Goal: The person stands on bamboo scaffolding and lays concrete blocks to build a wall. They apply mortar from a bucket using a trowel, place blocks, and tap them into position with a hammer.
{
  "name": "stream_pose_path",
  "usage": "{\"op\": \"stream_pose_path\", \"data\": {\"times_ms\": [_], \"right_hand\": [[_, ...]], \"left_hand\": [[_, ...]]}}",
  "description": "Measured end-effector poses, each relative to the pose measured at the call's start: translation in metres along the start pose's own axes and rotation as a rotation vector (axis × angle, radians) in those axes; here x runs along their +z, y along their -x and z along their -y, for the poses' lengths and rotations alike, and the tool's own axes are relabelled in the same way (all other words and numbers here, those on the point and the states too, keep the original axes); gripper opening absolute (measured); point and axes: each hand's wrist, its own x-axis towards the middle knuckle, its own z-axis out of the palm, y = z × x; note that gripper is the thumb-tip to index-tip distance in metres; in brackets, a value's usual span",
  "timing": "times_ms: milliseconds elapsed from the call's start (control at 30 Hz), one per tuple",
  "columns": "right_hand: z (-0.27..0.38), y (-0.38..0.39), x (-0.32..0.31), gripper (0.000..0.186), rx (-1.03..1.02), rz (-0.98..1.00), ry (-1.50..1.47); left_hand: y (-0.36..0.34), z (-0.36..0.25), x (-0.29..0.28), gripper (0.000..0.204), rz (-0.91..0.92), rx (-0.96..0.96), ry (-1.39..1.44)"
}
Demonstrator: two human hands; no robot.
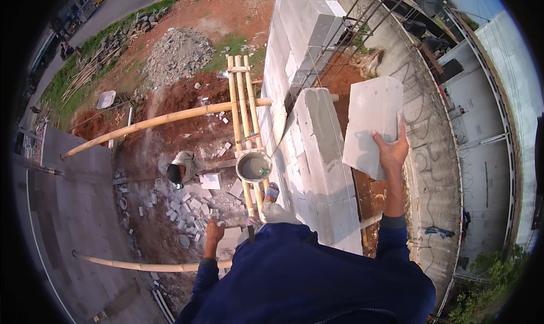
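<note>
Holding pale block point(368, 117) near its lower right edge with right hand point(392, 151), thumb and finger spread against it | just right of mortar-topped wall point(316, 168), long axis pointing away from body, roughly along wall | well apart from left hand point(214, 231) (low beside bamboo scaffold point(243, 120), too unclear to tell its grip)

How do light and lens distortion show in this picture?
In the head view, a shadow, apparently of the right hand, falls on the sunlit pale block; in the same view, the long grey wall bows toward the rim, and the corners go black.
</note>
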Motion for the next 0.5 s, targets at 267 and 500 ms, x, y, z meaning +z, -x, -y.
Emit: {"op": "stream_pose_path", "data": {"times_ms": [267,500], "right_hand": [[-0.094,-0.053,0.070,0.094,0.065,0.400,0.448],[-0.136,-0.065,0.139,0.091,-0.018,0.422,0.328]], "left_hand": [[-0.061,0.056,0.032,0.058,0.047,-0.167,0.043],[-0.075,0.041,0.052,0.060,0.167,-0.409,0.201]]}}
